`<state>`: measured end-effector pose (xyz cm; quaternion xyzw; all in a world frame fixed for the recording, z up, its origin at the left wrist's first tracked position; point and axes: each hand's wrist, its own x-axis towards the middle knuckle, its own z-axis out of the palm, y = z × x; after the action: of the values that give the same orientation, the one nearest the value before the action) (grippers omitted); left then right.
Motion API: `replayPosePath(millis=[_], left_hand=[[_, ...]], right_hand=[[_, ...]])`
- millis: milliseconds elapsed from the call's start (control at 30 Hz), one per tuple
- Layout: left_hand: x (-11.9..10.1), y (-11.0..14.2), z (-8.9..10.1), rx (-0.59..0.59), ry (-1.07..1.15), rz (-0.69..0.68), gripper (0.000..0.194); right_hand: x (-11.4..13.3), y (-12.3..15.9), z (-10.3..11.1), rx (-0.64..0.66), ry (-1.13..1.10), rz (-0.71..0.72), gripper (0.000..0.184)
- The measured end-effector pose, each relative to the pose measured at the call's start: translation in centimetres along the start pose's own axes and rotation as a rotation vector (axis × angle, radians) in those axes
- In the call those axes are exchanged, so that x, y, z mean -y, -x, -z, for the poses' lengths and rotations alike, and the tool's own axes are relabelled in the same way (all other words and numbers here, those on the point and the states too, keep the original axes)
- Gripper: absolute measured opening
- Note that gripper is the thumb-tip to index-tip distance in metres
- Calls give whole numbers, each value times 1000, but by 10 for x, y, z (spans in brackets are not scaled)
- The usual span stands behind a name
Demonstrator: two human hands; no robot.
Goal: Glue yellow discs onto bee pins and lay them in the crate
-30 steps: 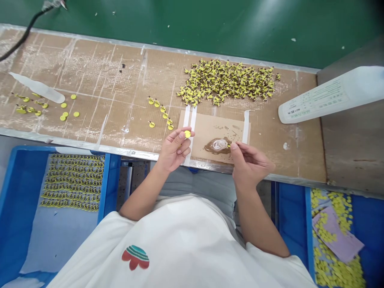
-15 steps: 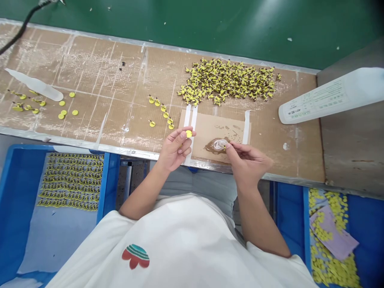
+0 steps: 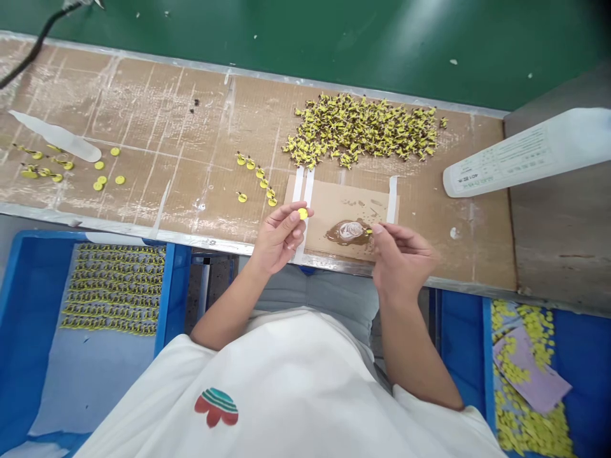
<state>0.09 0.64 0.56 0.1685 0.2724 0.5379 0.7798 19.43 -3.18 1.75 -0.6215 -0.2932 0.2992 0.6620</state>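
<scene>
Between thumb and fingers, my left hand (image 3: 279,238) pinches a round yellow disc (image 3: 303,214) above the left side of a taped cardboard piece (image 3: 317,197). My right hand (image 3: 403,257) grips a small yellow and dark figure (image 3: 369,231) by its end, mostly hidden behind the fingertips. That figure is beside a wet brown puddle (image 3: 337,236) with a whitish patch in its middle. Beyond the cardboard lies a big heap of similar yellow and dark figures (image 3: 363,127). Several figures standing on yellow discs (image 3: 260,172) are set out to the left of my left hand.
A large white bottle (image 3: 525,152) lies at the right. At the left are a thin-tipped white dropper bottle (image 3: 60,137) and loose yellow discs (image 3: 99,183). A blue bin (image 3: 172,286) holds rows of assembled figures; another blue bin (image 3: 461,343) holds many yellow discs.
My right hand has moved slightly right, bringing the small figure from the whitish patch to the puddle's right edge. My left hand has barely shifted and still pinches the disc.
</scene>
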Motion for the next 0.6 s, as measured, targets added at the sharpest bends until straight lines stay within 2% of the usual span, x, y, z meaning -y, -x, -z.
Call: replayPosePath(millis=[167,333,467,533,600], left_hand=[[1,7,-5,-100,-31,27,31],[5,19,-14,-112,-66,63,31],[8,27,-22,-65,-77,92,28],[10,29,-26,-55,-65,95,27],[12,31,-31,-42,-42,95,27]], right_hand=[[22,-4,4,75,-319,-370,27],[42,-1,4,126,-487,-563,31],[46,2,3,184,-523,-589,29],[45,5,3,200,-482,-528,25],[43,11,0,169,-392,-387,22]])
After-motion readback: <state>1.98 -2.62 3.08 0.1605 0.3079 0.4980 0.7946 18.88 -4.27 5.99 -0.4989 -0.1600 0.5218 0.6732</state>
